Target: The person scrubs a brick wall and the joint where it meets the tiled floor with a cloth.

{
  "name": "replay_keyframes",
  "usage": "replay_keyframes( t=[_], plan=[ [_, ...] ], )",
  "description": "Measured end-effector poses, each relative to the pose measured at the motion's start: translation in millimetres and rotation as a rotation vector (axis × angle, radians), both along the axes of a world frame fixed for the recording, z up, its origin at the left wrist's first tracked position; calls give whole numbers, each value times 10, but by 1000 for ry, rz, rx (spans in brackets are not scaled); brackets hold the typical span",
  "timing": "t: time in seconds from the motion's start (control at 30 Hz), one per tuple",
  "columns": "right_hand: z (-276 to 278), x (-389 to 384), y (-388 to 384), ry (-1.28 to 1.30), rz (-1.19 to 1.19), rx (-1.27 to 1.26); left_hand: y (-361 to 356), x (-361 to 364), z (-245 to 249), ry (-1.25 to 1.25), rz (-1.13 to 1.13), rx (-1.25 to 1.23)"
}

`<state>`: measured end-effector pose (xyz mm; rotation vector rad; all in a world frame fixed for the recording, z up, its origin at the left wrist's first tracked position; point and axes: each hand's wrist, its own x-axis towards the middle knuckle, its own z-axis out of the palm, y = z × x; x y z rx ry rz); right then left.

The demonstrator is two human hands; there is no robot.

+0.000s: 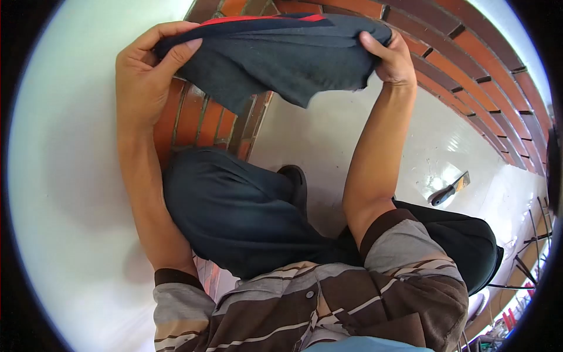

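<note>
A dark grey cloth (pixel 264 58) with a red strip along its upper edge is stretched between both hands at the top of the view. Its lower edge hangs loose and uneven. My left hand (pixel 146 67) pinches the cloth's left end between thumb and fingers. At the right end, my right hand (pixel 390 56) grips it, the thumb on the near side and the fingers mostly behind the fabric.
Brick surfaces (pixel 199 120) lie behind the cloth and along the upper right. A putty knife (pixel 450 189) with a dark handle rests on the pale floor (pixel 316 132) at right. A white wall (pixel 64 146) stands at left. Thin dark rods (pixel 528 258) are at lower right.
</note>
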<state>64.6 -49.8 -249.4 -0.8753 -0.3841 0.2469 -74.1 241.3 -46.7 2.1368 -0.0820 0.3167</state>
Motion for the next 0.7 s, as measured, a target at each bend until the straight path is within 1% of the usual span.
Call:
replay_keyframes(
  t=[0.07, 0.1, 0.2, 0.23, 0.33, 0.43, 0.5, 0.57, 0.63, 0.7],
  plan=[
    [176, -22, 41, -35, -73, -318, 23, -18, 3, 22, 10, 6],
    [257, -32, 34, 43, -49, -311, 45, -18, 0, 28, 5, 15],
    [378, -37, 26, -22, -218, -623, 22, -37, 10, 61, 18, 3],
    [489, -64, 31, 48, -272, -762, 2, -37, 24, 69, 23, -6],
    [553, -97, 96, -73, -487, -454, 19, -39, 34, 73, 52, -18],
    [608, -102, 80, -135, -458, -144, 35, -75, 63, 109, 44, -105],
    [571, -139, 13, -111, -435, -91, 90, -82, 72, 140, 37, -187],
    [538, -122, -4, -69, -429, -52, 73, -49, 47, 82, 5, -318],
    [669, -168, 40, -65, -437, 5, 68, -25, 28, 55, -8, -424],
    [742, -190, 75, -62, -457, 59, 61, 9, 24, 27, 48, -455]
  ],
)
